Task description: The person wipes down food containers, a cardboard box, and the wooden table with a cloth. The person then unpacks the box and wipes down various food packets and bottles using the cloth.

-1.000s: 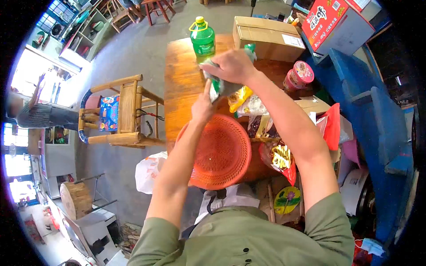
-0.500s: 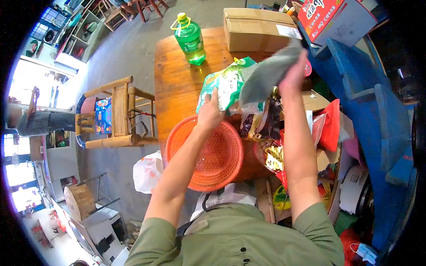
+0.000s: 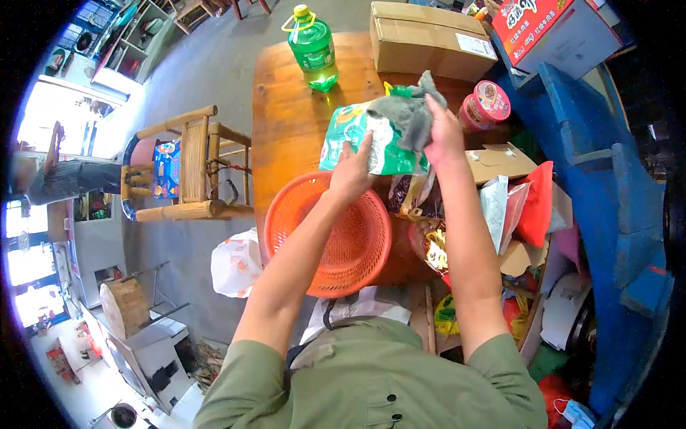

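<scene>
My left hand (image 3: 351,171) grips the lower edge of a green and white plastic bag (image 3: 344,129), with a thumb and finger on its printed face. A crumpled grey cloth (image 3: 406,118) is bunched in my right hand (image 3: 444,134) and lies against the bag's right part, covering some of it. Below my left hand, an orange plastic basket (image 3: 357,268) sits at the table's near edge, partly hidden by my left forearm. Other packets (image 3: 411,196) lie under and beside the bag.
On the wooden table (image 3: 275,107) stand a green bottle (image 3: 312,53), a cardboard box (image 3: 429,43) and a pink tub (image 3: 486,106). Red and silver packets (image 3: 536,207) crowd the right side, near a blue bench (image 3: 593,164). A bamboo chair (image 3: 193,168) is at left; a person stands beyond it.
My right hand has brought the grey cloth left and down onto the bag; it was blurred in the air before. The pink tub now shows more fully. My left hand stays at the bag.
</scene>
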Tool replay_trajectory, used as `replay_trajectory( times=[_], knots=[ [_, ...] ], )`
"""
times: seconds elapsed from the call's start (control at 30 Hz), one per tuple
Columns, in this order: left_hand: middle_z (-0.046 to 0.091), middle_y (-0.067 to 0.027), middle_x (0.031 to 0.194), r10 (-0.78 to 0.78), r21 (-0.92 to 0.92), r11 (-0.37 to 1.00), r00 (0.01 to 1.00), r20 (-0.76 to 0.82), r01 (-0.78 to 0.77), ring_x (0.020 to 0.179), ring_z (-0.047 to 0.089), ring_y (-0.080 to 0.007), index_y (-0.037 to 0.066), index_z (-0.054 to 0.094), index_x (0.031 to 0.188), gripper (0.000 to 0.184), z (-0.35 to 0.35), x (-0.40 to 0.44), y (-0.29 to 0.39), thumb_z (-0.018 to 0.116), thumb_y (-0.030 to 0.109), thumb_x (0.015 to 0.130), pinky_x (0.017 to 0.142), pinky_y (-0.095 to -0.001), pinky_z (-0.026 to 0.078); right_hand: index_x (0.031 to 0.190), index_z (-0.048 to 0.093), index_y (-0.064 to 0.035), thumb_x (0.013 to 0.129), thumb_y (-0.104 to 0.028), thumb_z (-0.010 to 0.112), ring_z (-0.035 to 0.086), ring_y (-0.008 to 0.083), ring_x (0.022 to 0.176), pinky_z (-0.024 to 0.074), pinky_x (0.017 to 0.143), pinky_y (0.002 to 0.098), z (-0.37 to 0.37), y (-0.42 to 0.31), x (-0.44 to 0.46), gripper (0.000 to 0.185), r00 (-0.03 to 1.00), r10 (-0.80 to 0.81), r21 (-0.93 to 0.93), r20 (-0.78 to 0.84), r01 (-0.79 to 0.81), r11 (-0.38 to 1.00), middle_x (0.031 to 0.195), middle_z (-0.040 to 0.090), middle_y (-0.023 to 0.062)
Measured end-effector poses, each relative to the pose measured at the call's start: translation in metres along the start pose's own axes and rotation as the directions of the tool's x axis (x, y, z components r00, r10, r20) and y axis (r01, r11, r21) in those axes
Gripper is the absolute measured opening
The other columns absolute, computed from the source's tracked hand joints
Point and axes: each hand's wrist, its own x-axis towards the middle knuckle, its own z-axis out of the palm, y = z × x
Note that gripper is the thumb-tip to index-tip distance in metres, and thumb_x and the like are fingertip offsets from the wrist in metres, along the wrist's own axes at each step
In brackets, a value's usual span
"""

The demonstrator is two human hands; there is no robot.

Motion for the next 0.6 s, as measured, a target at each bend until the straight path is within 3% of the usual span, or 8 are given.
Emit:
replay_trajectory(
  times=[0.17, 0.23, 0.33, 0.4, 0.47, 0.53, 0.57, 0.6],
  knots=[
    [0.033, -0.0387, 0.129, -0.044, 0.052, 0.998, 0.997, 0.059, 0.041, 0.112, 0.048, -0.0495, 0.014, 0.016, 0.146, 0.092, 0.003, -0.004, 0.005, 0.072, 0.021, 0.073, 0.094, -0.0458, 0.044, 0.126, 0.050, -0.0050, 0.097, -0.032, 0.038, 0.057, 0.0283, 0.109, 0.0443, 0.095, 0.0429, -0.038, -0.035, -0.062, 0.042, 0.950, -0.069, 0.383, 0.305, -0.057, 0.922, 0.120, 0.059, 0.0139],
    [0.037, -0.0364, 0.127, 0.088, 0.019, 0.996, 0.995, 0.045, -0.088, 0.110, 0.050, -0.0484, 0.006, 0.018, 0.145, 0.094, 0.003, -0.010, -0.012, 0.074, 0.026, 0.072, 0.094, -0.0451, 0.043, 0.126, 0.049, -0.0049, 0.096, -0.034, 0.039, 0.055, 0.0281, 0.113, 0.0420, 0.098, 0.0433, -0.046, -0.041, -0.098, 0.043, 0.957, -0.138, 0.380, 0.256, 0.032, 0.924, 0.125, 0.055, 0.0148],
    [0.040, -0.0306, 0.131, 0.181, 0.102, 0.981, 0.961, -0.210, -0.162, 0.122, 0.042, -0.0436, 0.000, 0.029, 0.139, 0.082, -0.020, -0.052, -0.029, 0.074, 0.024, 0.074, 0.103, -0.0446, 0.034, 0.126, 0.050, -0.0052, 0.098, -0.033, 0.038, 0.055, 0.0271, 0.113, 0.0416, 0.099, 0.0425, -0.065, -0.032, -0.147, 0.041, 0.988, -0.076, 0.345, 0.133, 0.026, 0.938, 0.125, 0.055, 0.0134],
    [0.038, -0.0277, 0.135, 0.065, 0.011, 0.998, 0.952, -0.300, -0.065, 0.126, 0.037, -0.0408, -0.003, 0.033, 0.136, 0.077, -0.057, -0.106, -0.037, 0.073, 0.022, 0.075, 0.107, -0.0430, 0.030, 0.125, 0.051, -0.0029, 0.099, -0.032, 0.038, 0.055, 0.0248, 0.112, 0.0403, 0.100, 0.0394, -0.072, -0.018, -0.172, 0.041, 0.998, -0.052, 0.203, -0.032, 0.057, 0.978, 0.122, 0.057, 0.0116],
    [0.043, -0.0294, 0.128, -0.013, 0.063, 0.997, 0.876, -0.483, 0.050, 0.123, 0.039, -0.0401, -0.002, 0.032, 0.137, 0.075, -0.066, -0.166, -0.076, 0.071, 0.019, 0.076, 0.105, -0.0455, 0.030, 0.126, 0.051, -0.0034, 0.099, -0.033, 0.038, 0.054, 0.0245, 0.114, 0.0385, 0.101, 0.0396, -0.080, 0.000, -0.192, 0.042, 0.990, -0.119, -0.014, -0.072, 0.118, 0.993, 0.123, 0.057, 0.0096],
    [0.044, -0.0262, 0.129, -0.212, -0.011, 0.969, 0.807, -0.552, 0.247, 0.122, 0.042, -0.0356, 0.005, 0.028, 0.141, 0.076, -0.054, -0.228, -0.118, 0.070, 0.019, 0.079, 0.104, -0.0434, 0.032, 0.128, 0.047, -0.0024, 0.100, -0.034, 0.036, 0.052, 0.0228, 0.116, 0.0368, 0.102, 0.0374, -0.080, 0.016, -0.206, 0.043, 0.988, -0.104, -0.017, -0.110, 0.103, 0.995, 0.127, 0.054, 0.0102],
    [0.044, -0.0262, 0.129, -0.214, -0.014, 0.969, 0.804, -0.555, 0.248, 0.122, 0.042, -0.0356, 0.005, 0.028, 0.141, 0.076, -0.054, -0.247, -0.119, 0.070, 0.019, 0.079, 0.104, -0.0434, 0.032, 0.128, 0.046, -0.0023, 0.100, -0.034, 0.036, 0.052, 0.0226, 0.116, 0.0369, 0.102, 0.0372, -0.081, 0.027, -0.207, 0.044, 0.987, -0.135, -0.115, -0.083, 0.125, 0.985, 0.128, 0.053, 0.0102],
    [0.042, -0.0244, 0.131, -0.582, -0.534, 0.738, 0.789, -0.196, 0.412, 0.122, 0.042, -0.0335, 0.011, 0.023, 0.143, 0.077, -0.052, -0.267, -0.117, 0.069, 0.021, 0.081, 0.104, -0.0435, 0.032, 0.129, 0.045, -0.0023, 0.100, -0.034, 0.035, 0.051, 0.0224, 0.116, 0.0369, 0.102, 0.0370, -0.076, 0.036, -0.209, 0.044, 0.986, -0.156, -0.215, -0.050, 0.142, 0.966, 0.128, 0.052, 0.0103]
  ],
)
